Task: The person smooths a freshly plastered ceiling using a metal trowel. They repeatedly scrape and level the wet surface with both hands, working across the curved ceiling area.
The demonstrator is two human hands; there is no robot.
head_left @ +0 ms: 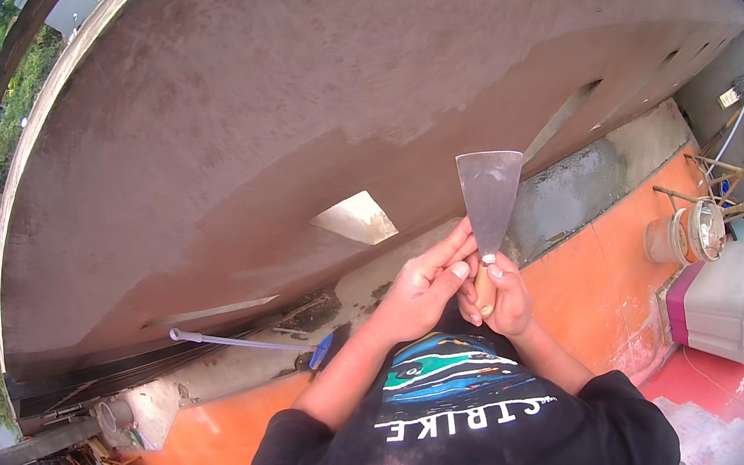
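Note:
A putty knife with a wide flat metal blade and a short wooden handle points up, away from my chest. My right hand is closed round its handle, with the thumb along the wood. My left hand lies beside it, fingers stretched toward the lower left edge of the blade. The left thumb is near the handle's top; some left fingertips are hidden behind the blade, so I cannot tell how firmly they touch it.
A large brown plastered surface, darker in its lower part, spans the view, with a bright rectangular opening. A pole with a blue end leans at left. Buckets and a white-and-magenta box stand at right, beside an orange wall.

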